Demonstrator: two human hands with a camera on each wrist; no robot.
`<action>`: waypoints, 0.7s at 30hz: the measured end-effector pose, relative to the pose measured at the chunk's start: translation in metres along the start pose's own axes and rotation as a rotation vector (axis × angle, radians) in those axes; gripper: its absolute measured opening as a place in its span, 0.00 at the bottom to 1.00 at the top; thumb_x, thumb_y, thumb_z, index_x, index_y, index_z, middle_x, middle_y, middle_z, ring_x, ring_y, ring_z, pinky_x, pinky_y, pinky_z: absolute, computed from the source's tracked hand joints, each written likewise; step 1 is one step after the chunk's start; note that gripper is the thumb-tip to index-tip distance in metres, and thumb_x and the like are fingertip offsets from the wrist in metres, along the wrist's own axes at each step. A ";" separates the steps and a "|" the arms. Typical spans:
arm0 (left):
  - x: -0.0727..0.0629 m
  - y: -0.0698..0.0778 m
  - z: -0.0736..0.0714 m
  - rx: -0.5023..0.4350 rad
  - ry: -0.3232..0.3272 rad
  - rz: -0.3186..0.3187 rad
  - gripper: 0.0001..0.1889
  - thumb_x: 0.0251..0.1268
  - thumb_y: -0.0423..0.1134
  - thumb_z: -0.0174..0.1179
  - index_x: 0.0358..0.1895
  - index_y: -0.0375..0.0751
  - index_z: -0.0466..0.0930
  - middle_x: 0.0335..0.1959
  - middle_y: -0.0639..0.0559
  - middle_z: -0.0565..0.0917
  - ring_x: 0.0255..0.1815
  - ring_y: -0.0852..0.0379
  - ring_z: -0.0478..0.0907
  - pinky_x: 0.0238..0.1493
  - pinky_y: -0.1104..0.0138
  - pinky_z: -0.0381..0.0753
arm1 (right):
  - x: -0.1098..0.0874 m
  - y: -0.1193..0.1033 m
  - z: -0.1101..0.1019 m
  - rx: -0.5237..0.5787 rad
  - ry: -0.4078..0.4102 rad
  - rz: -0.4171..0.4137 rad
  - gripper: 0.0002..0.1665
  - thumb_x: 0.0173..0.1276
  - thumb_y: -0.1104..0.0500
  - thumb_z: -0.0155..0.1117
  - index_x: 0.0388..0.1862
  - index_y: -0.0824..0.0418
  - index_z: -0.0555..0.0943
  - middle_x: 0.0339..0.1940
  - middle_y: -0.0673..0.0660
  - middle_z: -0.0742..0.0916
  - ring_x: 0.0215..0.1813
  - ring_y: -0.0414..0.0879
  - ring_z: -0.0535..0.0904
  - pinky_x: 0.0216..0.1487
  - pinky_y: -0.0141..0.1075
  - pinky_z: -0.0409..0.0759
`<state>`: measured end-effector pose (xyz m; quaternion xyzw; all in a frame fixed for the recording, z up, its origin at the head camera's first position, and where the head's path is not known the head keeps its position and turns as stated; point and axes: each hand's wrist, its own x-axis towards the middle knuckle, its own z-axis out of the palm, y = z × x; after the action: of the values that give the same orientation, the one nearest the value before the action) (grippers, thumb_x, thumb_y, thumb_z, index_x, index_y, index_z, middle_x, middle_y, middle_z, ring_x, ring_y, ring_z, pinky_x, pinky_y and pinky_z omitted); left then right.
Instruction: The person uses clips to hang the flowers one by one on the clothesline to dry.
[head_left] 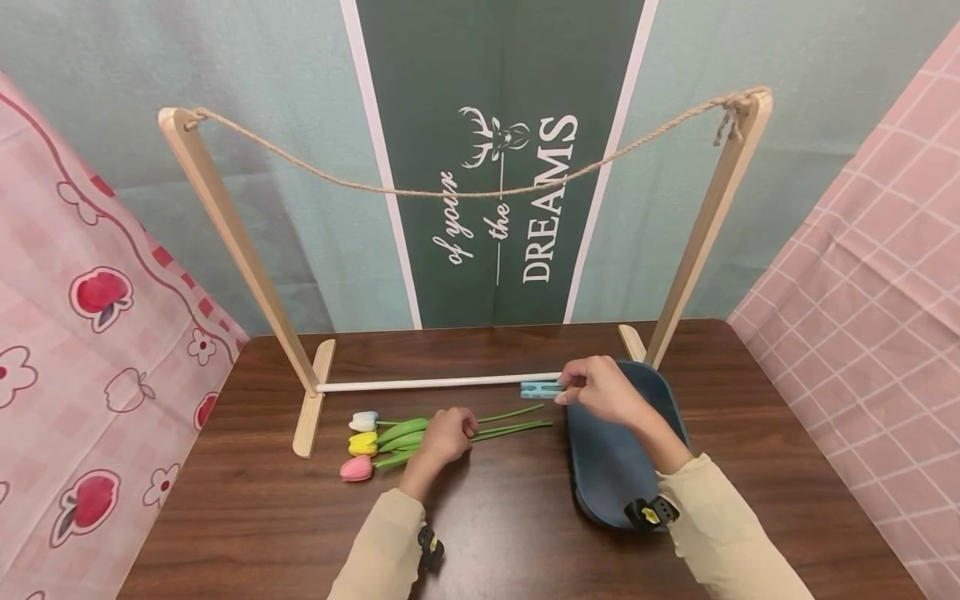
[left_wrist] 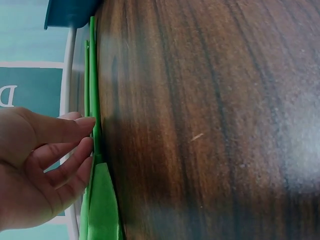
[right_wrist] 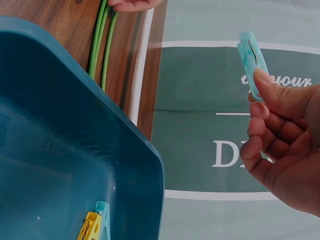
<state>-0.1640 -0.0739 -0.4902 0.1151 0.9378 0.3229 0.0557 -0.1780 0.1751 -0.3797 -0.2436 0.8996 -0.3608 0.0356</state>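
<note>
Tulips (head_left: 403, 442) roughly parallel to far edge of bench (head_left: 510, 500), stems (left_wrist: 93, 75) rightward; left hand (head_left: 447, 435) nearer, grip unclear; right hand (head_left: 600, 387) pinches blue clothespin (head_left: 540, 389).

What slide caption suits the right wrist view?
Right hand pinches a light-blue clothespin; yellow and blue clothespins lie in the blue bin.

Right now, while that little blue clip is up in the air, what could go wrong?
The blue clip might slip, since the right fingers pinch only one end. The tulips lie close together by the left fingers, so tugging one might drag others. The right arm is above the bin and might bump it.
</note>
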 end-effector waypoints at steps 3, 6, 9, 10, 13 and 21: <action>0.000 0.000 0.000 0.001 0.009 0.003 0.12 0.35 0.21 0.64 0.26 0.40 0.80 0.20 0.54 0.80 0.23 0.61 0.74 0.27 0.69 0.72 | 0.000 0.000 0.000 0.002 -0.003 0.001 0.05 0.51 0.69 0.68 0.23 0.62 0.80 0.17 0.47 0.80 0.20 0.39 0.69 0.22 0.32 0.69; -0.001 0.000 0.001 0.001 0.017 0.006 0.12 0.34 0.20 0.63 0.25 0.39 0.80 0.20 0.54 0.80 0.23 0.60 0.74 0.26 0.69 0.72 | -0.001 0.001 0.000 0.002 -0.007 0.000 0.05 0.52 0.68 0.68 0.23 0.63 0.80 0.17 0.47 0.79 0.20 0.39 0.69 0.22 0.32 0.69; 0.000 0.000 0.002 0.005 0.028 0.007 0.12 0.34 0.20 0.63 0.25 0.40 0.79 0.20 0.54 0.80 0.23 0.60 0.74 0.27 0.69 0.72 | -0.001 0.002 0.000 0.000 -0.010 0.002 0.04 0.52 0.67 0.69 0.23 0.64 0.80 0.17 0.47 0.79 0.20 0.39 0.69 0.22 0.32 0.69; 0.000 0.000 0.002 0.010 0.032 0.005 0.12 0.35 0.20 0.62 0.24 0.40 0.79 0.19 0.54 0.79 0.23 0.60 0.74 0.27 0.69 0.72 | -0.001 0.002 0.000 0.000 -0.011 0.000 0.04 0.52 0.67 0.69 0.23 0.64 0.80 0.17 0.47 0.79 0.20 0.39 0.69 0.22 0.32 0.69; 0.000 -0.001 0.004 0.041 0.052 0.009 0.10 0.38 0.21 0.61 0.23 0.41 0.79 0.18 0.55 0.78 0.22 0.60 0.74 0.26 0.68 0.72 | -0.001 0.002 0.000 0.001 -0.010 -0.002 0.04 0.52 0.67 0.69 0.24 0.64 0.80 0.17 0.47 0.79 0.20 0.39 0.69 0.22 0.32 0.69; -0.002 0.001 0.006 0.086 0.072 0.017 0.08 0.41 0.23 0.61 0.24 0.41 0.79 0.16 0.57 0.77 0.21 0.59 0.75 0.24 0.67 0.72 | -0.001 0.005 0.000 -0.014 -0.002 -0.006 0.05 0.52 0.67 0.69 0.23 0.65 0.81 0.17 0.47 0.79 0.20 0.38 0.69 0.22 0.32 0.68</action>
<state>-0.1607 -0.0706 -0.4942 0.1135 0.9512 0.2867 0.0140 -0.1794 0.1786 -0.3827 -0.2467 0.9013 -0.3545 0.0338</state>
